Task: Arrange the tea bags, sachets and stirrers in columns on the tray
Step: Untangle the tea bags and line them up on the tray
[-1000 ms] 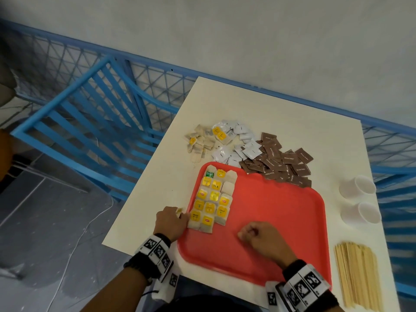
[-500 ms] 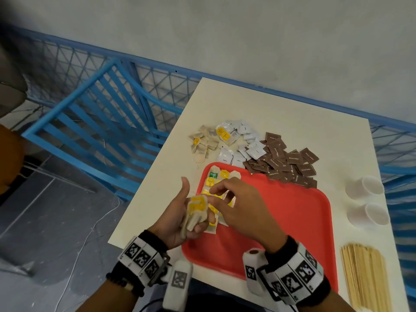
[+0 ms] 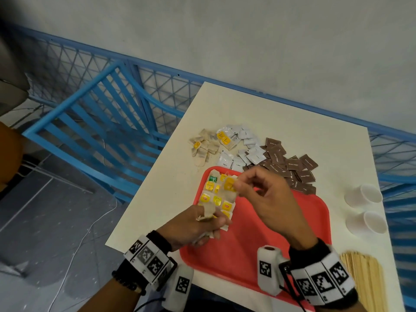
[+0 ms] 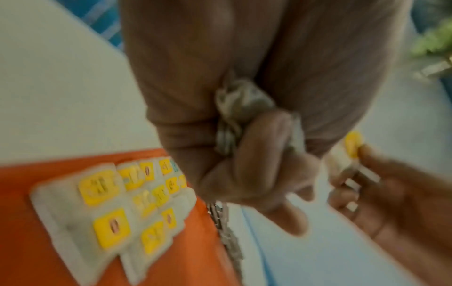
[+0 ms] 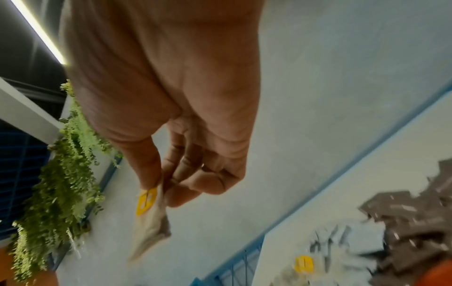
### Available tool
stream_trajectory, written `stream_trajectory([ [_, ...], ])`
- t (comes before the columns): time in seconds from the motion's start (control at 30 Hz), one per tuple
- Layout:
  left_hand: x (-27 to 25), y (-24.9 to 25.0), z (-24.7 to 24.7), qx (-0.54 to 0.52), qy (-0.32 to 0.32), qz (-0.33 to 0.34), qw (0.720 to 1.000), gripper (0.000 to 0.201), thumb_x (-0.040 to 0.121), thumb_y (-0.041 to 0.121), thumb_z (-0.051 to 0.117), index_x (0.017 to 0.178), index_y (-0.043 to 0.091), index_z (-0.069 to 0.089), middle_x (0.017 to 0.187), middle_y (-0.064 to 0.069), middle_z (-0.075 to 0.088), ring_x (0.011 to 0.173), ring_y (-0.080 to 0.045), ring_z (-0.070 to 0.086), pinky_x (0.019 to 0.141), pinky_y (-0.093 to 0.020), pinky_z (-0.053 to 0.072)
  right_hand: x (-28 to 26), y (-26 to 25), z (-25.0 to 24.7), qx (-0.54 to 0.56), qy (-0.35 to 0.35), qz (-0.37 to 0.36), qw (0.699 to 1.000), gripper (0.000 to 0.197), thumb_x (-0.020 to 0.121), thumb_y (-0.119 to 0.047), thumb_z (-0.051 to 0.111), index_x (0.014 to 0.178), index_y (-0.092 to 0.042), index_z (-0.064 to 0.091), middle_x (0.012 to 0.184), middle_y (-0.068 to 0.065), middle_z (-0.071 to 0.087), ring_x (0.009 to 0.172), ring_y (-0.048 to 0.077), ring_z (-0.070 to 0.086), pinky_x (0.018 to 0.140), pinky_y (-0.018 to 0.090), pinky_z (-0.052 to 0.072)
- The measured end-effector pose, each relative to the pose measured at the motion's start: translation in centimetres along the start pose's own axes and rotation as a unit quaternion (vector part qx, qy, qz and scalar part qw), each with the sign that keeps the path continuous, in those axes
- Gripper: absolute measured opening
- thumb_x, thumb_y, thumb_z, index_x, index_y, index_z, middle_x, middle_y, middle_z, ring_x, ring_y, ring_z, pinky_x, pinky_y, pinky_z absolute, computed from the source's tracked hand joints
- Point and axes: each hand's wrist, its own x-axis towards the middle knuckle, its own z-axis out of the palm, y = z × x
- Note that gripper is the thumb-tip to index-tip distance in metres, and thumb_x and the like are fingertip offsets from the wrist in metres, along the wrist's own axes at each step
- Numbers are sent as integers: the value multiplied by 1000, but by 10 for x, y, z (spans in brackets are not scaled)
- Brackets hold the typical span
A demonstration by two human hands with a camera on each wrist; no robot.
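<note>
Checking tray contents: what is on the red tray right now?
Tea bags lie in columns at the tray's far-left corner; the rest shows bare red. Both hands cover part of the columns.

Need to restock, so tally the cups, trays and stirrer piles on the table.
Cups: 2
Tray: 1
Stirrer pile: 1
Total: 4

Black wristbands [image 3: 308, 251] under white marker-printed cuffs [image 3: 324, 280]; beaded bracelet [image 3: 126, 282] on left wrist.
</note>
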Motion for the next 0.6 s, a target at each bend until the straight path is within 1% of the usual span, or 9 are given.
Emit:
stream_trajectory([
  [0.1,8,-3,-6,58,105,2,993,10,86,14,65,87,6,71,74,5,69,67,-20,58,60,-35,49,1,-7,-9,-42,48,-56,996,5,90,-17,71,88,-21,67,79,-6,69,70,14,60,62,31,47],
  [0.17,7,6,-11,26,127,6,991,8,90,10,69,97,7,72,74,2,67,66,-24,53,50,-25,44,2,-10,-12,-67,61,-82,993,4,91,-18,70,89,-21,67,78,-7,70,71,12,60,63,29,47],
  [0.23,4,18,-13,-12,84,13,996,17,92,13,69,109,13,71,70,-4,61,54,-19,43,42,-19,35,3,-9,-15,-66,69,-89,991,4,91,-16,69,89,-19,67,78,-7,70,71,11,61,63,27,47],
  [0.3,2,29,-14,-38,20,18,999,28,91,10,70,118,17,66,72,-7,55,47,-12,37,41,-18,32,5,-8,-16,-38,83,-81,993,4,91,-13,69,90,-16,67,78,-6,69,69,8,61,63,25,48],
  [0.37,2,34,-15,-40,-47,2,998,45,87,7,75,126,24,61,86,-11,55,51,-13,38,42,-19,32,5,-8,-15,9,92,-63,994,5,92,-8,66,91,-13,65,77,-8,67,68,7,60,63,19,49],
  [0.43,1,33,-14,-59,-77,6,995,57,84,10,78,132,32,58,96,-15,52,57,-18,30,44,-20,31,4,-8,-16,33,91,-55,994,7,94,-6,62,91,-12,64,75,-10,65,67,5,60,64,15,48],
  [0.47,0,34,-13,-81,-68,14,994,56,84,15,77,133,33,58,95,-15,48,57,-21,24,44,-20,30,3,-7,-17,37,86,-57,994,7,94,-5,61,91,-11,63,75,-9,66,68,6,62,66,15,48],
  [0.53,-3,42,-10,-109,2,48,993,49,81,28,78,127,33,63,84,-14,42,52,-17,21,43,-21,29,2,-5,-17,30,73,-61,995,8,95,-6,61,91,-13,63,79,-5,69,73,12,66,70,22,51],
  [0.6,-1,54,-4,-80,97,107,986,48,72,39,83,117,33,69,82,-7,47,51,-18,40,46,-28,44,2,-5,-15,6,64,-62,996,7,94,-10,64,92,-17,65,84,-2,71,80,18,68,73,37,54],
])
